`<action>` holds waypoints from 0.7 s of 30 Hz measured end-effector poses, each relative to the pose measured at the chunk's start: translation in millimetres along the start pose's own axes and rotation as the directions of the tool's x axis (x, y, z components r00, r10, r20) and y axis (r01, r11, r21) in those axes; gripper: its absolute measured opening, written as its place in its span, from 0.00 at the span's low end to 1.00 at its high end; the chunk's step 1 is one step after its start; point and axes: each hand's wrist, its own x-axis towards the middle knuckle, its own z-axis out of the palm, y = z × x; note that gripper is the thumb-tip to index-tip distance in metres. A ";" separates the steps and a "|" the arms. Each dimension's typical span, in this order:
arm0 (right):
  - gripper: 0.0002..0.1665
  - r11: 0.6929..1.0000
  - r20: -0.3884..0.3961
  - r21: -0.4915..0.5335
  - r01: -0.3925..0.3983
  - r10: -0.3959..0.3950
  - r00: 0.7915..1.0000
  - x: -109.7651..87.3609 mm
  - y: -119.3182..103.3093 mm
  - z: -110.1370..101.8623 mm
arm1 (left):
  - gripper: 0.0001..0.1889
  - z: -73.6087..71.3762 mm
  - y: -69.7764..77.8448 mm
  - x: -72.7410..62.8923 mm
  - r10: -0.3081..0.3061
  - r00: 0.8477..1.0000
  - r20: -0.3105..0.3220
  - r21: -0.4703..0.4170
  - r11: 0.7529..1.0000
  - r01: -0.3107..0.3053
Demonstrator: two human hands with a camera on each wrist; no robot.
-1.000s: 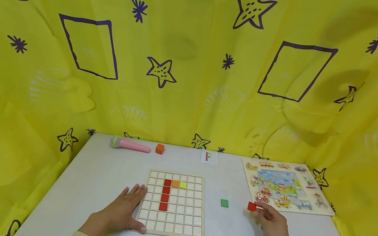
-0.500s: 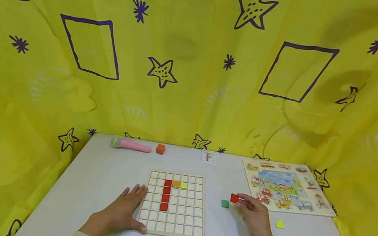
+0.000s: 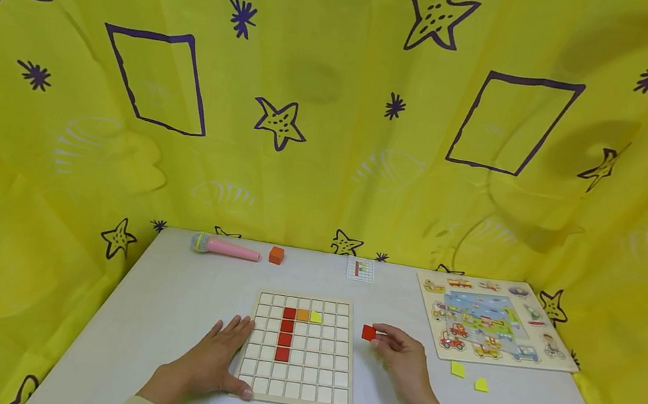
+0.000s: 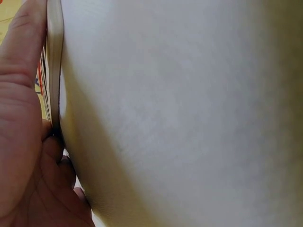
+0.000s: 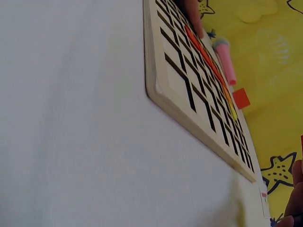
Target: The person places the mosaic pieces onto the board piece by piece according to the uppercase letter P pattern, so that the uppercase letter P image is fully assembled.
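Note:
My right hand [image 3: 405, 363] pinches a red square tile [image 3: 369, 333] between thumb and fingertips, just off the right edge of a wooden grid board [image 3: 298, 403]. On the board lies a column of several red tiles [image 3: 285, 340]. An orange tile [image 3: 302, 315] and a yellow tile [image 3: 316, 316] with a cut corner continue its top row. My left hand [image 3: 210, 360] rests with spread fingers along the board's left edge, its thumb at the near corner. In the left wrist view the thumb [image 4: 19, 94] lies against the board's side [image 4: 55, 71]. The green tile is hidden, apparently by my right hand.
Two yellow pieces [image 3: 458, 369] lie right of my right hand, near a wooden picture puzzle [image 3: 430, 311]. At the back are a pink toy microphone [image 3: 233, 251], an orange cube [image 3: 276, 255] and a small pattern card [image 3: 366, 276]. A yellow curtain [image 3: 300, 191] closes the far side.
My right hand has moved left towards the board with the red tile, uncovering two yellow pieces and covering the spot of the green tile. My left hand stays put.

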 end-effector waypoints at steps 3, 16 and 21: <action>0.18 1.000 0.013 -0.003 0.011 -0.011 1.000 -2.1 -4.1 11.7 | 0.69 -0.4 1.2 -0.4 -0.010 1.000 0.004 -0.005 1.000 0.010; 0.15 0.999 0.135 0.021 0.033 -0.035 0.990 -19.8 -15.2 61.9 | 0.69 0.7 1.4 0.0 -0.003 1.000 -0.005 0.003 1.000 0.003; 0.14 0.996 0.226 0.040 0.077 -0.084 0.971 -27.8 -15.7 80.0 | 0.69 2.1 -0.2 1.2 -0.003 1.000 -0.002 0.018 1.000 0.003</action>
